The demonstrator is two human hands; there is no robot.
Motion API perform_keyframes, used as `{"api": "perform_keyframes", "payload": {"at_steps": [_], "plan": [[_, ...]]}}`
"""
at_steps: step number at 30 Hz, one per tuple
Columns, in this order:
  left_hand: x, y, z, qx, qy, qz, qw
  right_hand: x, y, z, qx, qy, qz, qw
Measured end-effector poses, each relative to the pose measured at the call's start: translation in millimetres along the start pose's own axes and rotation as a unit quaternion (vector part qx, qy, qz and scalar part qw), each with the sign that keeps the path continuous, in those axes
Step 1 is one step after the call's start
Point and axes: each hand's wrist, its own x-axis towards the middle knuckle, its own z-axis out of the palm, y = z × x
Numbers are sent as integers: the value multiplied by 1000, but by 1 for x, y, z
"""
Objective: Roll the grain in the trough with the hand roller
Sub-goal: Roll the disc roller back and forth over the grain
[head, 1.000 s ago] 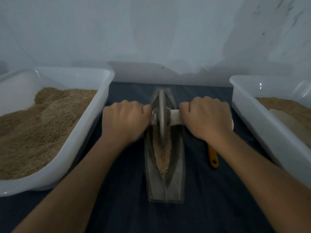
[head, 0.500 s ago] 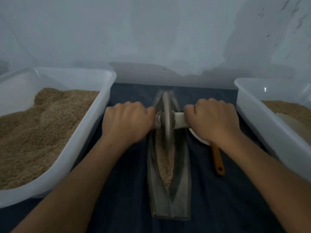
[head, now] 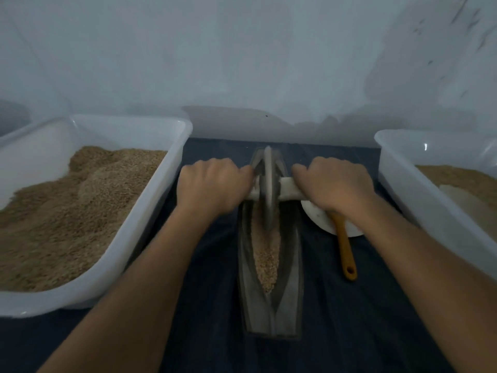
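Fingers (head: 223,168) round roller (head: 269,189) axle, no labels.

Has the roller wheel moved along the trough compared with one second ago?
Yes. The roller wheel has gone toward the far end of the trough, away from the person: more grain now shows on its near side, and its top reaches the trough's far tip.
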Motion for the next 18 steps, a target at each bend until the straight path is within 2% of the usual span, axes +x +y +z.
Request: {"api": "perform_keyframes", "payload": {"at_steps": [2,4,6,8,10,13,15,17,18], "plan": [[-42,6,10,33,136,55,989,-38,-3,11,-7,176,-28,984],[-72,11,10,-49,210,34,976,-73,-4,16,2,267,-58,962],[-81,9,11,-115,247,13,962,-87,1,20,13,289,-78,954],[-80,12,9,-116,260,12,958,-86,1,20,14,309,-84,947],[-70,13,6,-97,239,-22,966,-78,-2,19,11,308,-73,949],[-42,11,10,0,150,-1,989,-54,0,23,11,255,-36,966],[-9,4,6,-10,59,-1,998,-27,3,17,3,155,-12,988],[23,-5,-3,-37,-70,-20,997,4,6,5,-9,19,5,1000],[36,-7,-3,-43,-104,-11,994,19,5,0,-8,-50,-6,999]]}}
